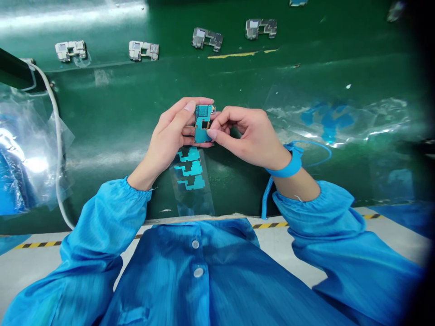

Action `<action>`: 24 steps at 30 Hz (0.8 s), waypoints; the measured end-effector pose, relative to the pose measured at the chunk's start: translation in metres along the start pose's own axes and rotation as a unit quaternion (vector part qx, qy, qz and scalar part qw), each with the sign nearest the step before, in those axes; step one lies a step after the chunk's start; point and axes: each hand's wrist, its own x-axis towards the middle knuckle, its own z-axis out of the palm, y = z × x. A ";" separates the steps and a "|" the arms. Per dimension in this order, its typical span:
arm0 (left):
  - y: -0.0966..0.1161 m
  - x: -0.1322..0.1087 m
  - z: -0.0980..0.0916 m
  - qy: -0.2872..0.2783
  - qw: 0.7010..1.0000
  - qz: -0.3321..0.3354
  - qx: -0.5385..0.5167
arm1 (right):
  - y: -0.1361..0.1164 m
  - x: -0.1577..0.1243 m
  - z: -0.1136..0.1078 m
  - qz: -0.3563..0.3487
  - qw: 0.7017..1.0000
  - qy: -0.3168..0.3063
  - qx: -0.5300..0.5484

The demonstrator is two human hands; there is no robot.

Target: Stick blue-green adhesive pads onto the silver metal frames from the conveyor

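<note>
The left hand point(169, 133) pinches a teal-filmed circuit board point(203, 123) between thumb and fingers — the right hand point(248, 136) pinches its edge too — just above a clear sheet of teal film cutouts point(190, 174).

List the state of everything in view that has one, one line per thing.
Left hand: holding the board between thumb and fingers.
Right hand: pinching the board's right edge.
Circuit board: held above the mat, teal-faced, with a rectangular opening.
Wrist strap: fastened on the right wrist, coiled cord attached.
Backing sheet: lying on the green mat, three teal film pieces on it.
Metal frames: lying apart in a row.
</note>
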 end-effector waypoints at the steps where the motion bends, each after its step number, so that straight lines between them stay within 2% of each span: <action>1: 0.000 0.000 0.000 0.002 1.000 -0.002 -0.001 | 0.000 0.000 0.000 -0.001 1.000 -0.001 -0.002; 10: -0.002 0.001 0.001 -0.001 1.000 0.011 -0.001 | 0.001 0.002 -0.002 -0.015 1.000 -0.009 -0.002; 24: -0.002 0.001 -0.001 -0.003 1.000 0.011 0.018 | -0.002 0.001 -0.002 0.009 1.000 -0.005 0.010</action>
